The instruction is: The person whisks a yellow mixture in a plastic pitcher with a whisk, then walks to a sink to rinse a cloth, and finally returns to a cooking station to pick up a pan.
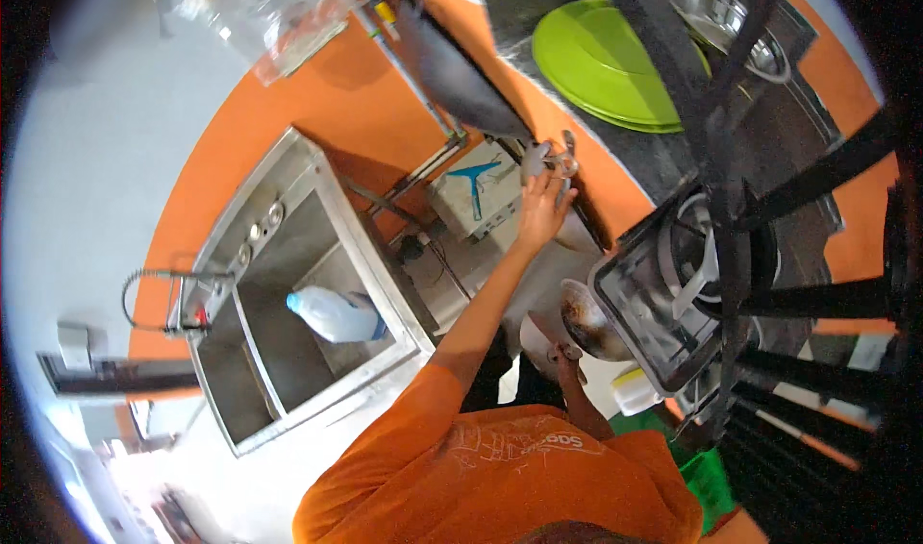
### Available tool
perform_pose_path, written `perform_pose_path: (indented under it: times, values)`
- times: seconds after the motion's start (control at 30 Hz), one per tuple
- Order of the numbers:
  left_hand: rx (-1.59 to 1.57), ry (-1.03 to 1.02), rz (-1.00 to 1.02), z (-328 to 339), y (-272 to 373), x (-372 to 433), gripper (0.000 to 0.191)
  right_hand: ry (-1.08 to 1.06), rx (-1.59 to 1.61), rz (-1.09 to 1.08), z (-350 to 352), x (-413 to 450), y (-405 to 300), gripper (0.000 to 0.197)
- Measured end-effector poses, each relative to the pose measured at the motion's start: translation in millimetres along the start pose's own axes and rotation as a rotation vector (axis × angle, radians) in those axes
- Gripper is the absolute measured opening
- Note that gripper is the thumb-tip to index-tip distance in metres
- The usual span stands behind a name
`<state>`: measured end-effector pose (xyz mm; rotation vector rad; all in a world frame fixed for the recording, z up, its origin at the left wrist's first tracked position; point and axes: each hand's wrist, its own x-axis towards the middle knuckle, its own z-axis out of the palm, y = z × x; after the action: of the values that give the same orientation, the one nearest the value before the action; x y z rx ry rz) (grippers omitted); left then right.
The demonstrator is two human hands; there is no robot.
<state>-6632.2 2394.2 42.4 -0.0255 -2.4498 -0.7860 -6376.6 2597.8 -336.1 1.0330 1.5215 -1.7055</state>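
Note:
My left hand (546,209) reaches out beside the low orange wall, its fingers at a small metal piece with a curved handle (566,160). How firmly they hold it cannot be made out. Close to my body, my right hand (568,362) grips a pale, round metal lid or pan (539,336) by its edge or handle. Beside it, a scorched metal pan (588,320) shows brown burn marks. Above my left hand hangs a large dark wok (458,75) against the wall.
A steel double sink (288,392) holds a whitish plastic bottle (335,315). A blue squeegee (474,183) lies on a pale box (447,198). Green plates (602,61) and a steel bowl (721,25) sit on the dark counter (512,10). A black-rimmed tray (627,342) stands right.

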Motion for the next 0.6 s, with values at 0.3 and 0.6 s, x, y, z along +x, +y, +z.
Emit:
perform_pose_path:
  times: [0.3,0.6]
  values:
    - [0.027,-0.249,-0.126,-66.1,18.8,-102.2,0.072,-0.208,-0.648,0.015,-56.1,-7.9,-38.0,0.046]
    - [0.107,-0.696,-0.439,-267.4,63.8,-404.9,0.042,-0.577,-1.409,-0.207,40.2,-39.1,-36.0,0.045]
